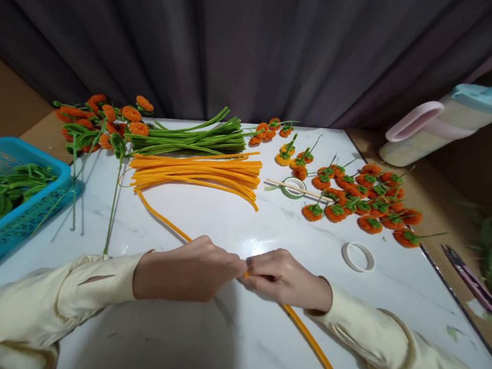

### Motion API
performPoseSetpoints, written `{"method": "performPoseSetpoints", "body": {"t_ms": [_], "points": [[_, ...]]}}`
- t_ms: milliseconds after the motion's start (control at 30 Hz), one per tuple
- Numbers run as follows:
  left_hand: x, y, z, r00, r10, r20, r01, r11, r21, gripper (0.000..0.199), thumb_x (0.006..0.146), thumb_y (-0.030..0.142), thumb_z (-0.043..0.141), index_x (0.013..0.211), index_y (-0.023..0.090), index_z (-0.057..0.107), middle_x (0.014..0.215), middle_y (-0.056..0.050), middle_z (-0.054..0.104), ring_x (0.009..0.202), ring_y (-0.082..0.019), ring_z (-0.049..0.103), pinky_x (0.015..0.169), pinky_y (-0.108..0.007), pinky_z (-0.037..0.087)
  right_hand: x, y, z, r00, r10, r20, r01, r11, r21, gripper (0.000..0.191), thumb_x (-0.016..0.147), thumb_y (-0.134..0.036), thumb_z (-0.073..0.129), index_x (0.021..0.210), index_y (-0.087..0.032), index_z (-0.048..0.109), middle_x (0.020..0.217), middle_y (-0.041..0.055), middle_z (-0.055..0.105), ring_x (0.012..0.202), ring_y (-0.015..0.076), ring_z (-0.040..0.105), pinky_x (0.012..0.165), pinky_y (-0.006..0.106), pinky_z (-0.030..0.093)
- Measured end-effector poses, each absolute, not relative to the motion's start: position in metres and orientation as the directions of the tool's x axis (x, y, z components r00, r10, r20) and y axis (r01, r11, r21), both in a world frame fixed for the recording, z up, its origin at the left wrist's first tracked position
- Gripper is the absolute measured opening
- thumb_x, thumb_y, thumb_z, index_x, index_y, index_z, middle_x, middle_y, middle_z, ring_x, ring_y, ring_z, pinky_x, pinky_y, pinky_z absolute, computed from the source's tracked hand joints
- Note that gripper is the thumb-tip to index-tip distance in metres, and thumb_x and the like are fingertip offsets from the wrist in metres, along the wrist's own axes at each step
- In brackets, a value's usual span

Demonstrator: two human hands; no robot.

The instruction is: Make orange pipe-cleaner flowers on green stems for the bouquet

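Close together above the white tabletop, my left hand [190, 271] and my right hand [285, 278] both pinch one yellow-orange pipe cleaner [313, 342]. One length runs from the left hand back toward a bundle of yellow-orange pipe cleaners [195, 173]; the other trails from the right hand toward the near edge. The fingers of both hands are closed, hiding the middle of the stem. Behind that bundle lies a bundle of green pipe cleaners [198, 137]. A white ring [358, 257] rests to the right of my right hand.
Orange pipe-cleaner flower heads [371, 200] cover the right side, beside green tape [294, 187] under a thin stick. Stemmed orange flowers [130, 114] lie back left. A blue basket [23, 211] holds green leaves. Pink-handled pliers [474, 280] and a tumbler [444, 127] are at right.
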State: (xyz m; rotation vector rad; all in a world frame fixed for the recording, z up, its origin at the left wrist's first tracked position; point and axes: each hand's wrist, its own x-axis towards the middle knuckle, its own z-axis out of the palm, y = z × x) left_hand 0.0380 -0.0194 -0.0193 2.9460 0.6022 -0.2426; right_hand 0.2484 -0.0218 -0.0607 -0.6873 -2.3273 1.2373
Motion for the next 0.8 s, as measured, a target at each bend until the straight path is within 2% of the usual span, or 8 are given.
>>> {"method": "performPoseSetpoints", "body": {"t_ms": [100,200,267,500,633,800], "points": [[0.039,-0.018,-0.018,0.916,0.359,-0.180,0.380,-0.919,0.103,0.018,0.072,0.002,0.045,0.074,0.018,0.040,0.070,0.003,0.053,0.052,-0.011,0.044,0.050,-0.028,0.023,0.249,-0.022,-0.062,-0.815,0.567,0.118,0.213,0.484,-0.849,0.034,0.092,-0.026,0.040,0.059,-0.018,0.044,0.057,-0.0007,0.044,0.052,0.0083,0.039,0.052,0.021,0.033],[0.040,-0.013,-0.014,0.892,0.367,-0.264,0.436,-0.852,0.291,0.022,0.067,-0.002,0.044,0.073,0.019,0.039,0.061,0.008,0.049,0.049,-0.008,0.039,0.049,-0.024,0.025,0.249,-0.023,-0.062,-0.819,0.560,0.124,0.196,0.477,-0.857,0.032,0.091,-0.025,0.042,0.060,-0.017,0.046,0.057,-0.0009,0.045,0.052,0.0080,0.039,0.051,0.021,0.033],[0.041,-0.010,-0.011,0.884,0.359,-0.299,0.453,-0.814,0.363,0.024,0.068,-0.003,0.042,0.073,0.019,0.039,0.059,0.009,0.047,0.048,-0.007,0.038,0.049,-0.022,0.025,0.249,-0.023,-0.062,-0.811,0.571,0.125,0.188,0.457,-0.869,0.031,0.089,-0.025,0.045,0.059,-0.017,0.046,0.055,-0.0021,0.043,0.050,0.0071,0.037,0.049,0.020,0.031],[0.037,-0.009,-0.011,0.924,0.308,-0.228,0.362,-0.897,0.255,0.025,0.071,-0.004,0.042,0.081,0.019,0.042,0.077,0.005,0.055,0.059,-0.010,0.050,0.052,-0.026,0.026,0.250,-0.021,-0.058,-0.775,0.627,0.075,0.204,0.360,-0.910,0.028,0.084,-0.027,0.055,0.059,-0.016,0.049,0.052,-0.0053,0.037,0.045,0.0048,0.030,0.044,0.018,0.028],[0.037,-0.009,-0.012,0.917,0.335,-0.217,0.383,-0.890,0.247,0.024,0.071,-0.004,0.041,0.080,0.018,0.043,0.076,0.003,0.054,0.061,-0.012,0.050,0.051,-0.027,0.026,0.249,-0.025,-0.060,-0.733,0.656,0.178,0.227,0.483,-0.846,0.027,0.086,-0.024,0.050,0.060,-0.016,0.049,0.052,-0.0053,0.037,0.046,0.0055,0.029,0.045,0.018,0.028],[0.037,-0.007,-0.014,0.908,0.333,-0.255,0.396,-0.881,0.259,0.020,0.075,-0.001,0.041,0.081,0.017,0.043,0.077,0.003,0.054,0.058,-0.011,0.049,0.049,-0.028,0.023,0.248,-0.028,-0.062,-0.704,0.603,0.375,0.214,0.684,-0.698,0.026,0.090,-0.019,0.042,0.067,-0.016,0.052,0.052,-0.0037,0.043,0.046,0.0072,0.035,0.046,0.020,0.029]]}}
